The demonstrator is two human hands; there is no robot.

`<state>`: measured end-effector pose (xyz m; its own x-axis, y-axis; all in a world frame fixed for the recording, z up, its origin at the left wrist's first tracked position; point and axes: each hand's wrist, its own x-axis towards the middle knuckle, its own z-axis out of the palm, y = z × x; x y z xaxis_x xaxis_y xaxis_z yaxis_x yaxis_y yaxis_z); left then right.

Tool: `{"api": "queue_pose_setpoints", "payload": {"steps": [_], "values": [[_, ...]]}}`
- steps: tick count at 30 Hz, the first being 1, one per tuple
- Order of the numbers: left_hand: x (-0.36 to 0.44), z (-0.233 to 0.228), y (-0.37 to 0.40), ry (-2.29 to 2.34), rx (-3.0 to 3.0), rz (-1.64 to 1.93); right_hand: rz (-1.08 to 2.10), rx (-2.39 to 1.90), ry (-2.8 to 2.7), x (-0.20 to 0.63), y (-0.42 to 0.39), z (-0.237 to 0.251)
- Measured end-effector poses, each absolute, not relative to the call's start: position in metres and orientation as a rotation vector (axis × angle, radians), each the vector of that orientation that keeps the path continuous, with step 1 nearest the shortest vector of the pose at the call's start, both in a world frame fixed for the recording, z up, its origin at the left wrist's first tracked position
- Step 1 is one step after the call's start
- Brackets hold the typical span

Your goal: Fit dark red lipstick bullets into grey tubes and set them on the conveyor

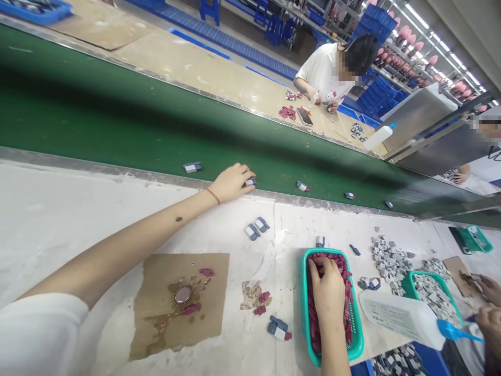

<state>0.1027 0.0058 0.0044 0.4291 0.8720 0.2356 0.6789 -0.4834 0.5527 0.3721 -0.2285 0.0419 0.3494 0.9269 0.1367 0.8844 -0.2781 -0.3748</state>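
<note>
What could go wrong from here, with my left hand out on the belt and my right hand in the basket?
1. The left hand sets a small piece at the green belt edge; it might slip off.
2. The right hand digs in the teal basket, which could tip near the glue bottle.

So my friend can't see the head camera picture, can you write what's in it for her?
A person's left hand sets a small grey piece at the edge of a green conveyor belt, while the right hand reaches into a teal basket of dark red pieces. A glue-stained cardboard sheet lies nearby.
</note>
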Motion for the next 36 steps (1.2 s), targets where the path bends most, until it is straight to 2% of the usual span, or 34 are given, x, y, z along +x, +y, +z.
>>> {"api": "queue_pose_setpoints", "payload": {"steps": [5,11,23,31,36], "values": [[0.117,0.000,0.005,1.281,2.162,0.742,0.200,-2.145,-1.640,0.368,-0.230,0.045],[0.120,0.008,-0.009,1.189,1.791,0.901,0.425,-2.072,-1.557,0.373,-0.234,0.046],[0.035,0.051,-0.121,1.136,0.781,0.804,0.535,-1.975,-1.691,0.380,-0.233,0.053],[-0.011,0.047,-0.175,1.194,0.778,0.751,0.570,-1.961,-1.349,0.374,-0.244,0.066],[-0.016,0.046,-0.200,1.153,0.744,0.733,0.655,-1.788,-1.388,0.320,-0.242,0.082]]}}
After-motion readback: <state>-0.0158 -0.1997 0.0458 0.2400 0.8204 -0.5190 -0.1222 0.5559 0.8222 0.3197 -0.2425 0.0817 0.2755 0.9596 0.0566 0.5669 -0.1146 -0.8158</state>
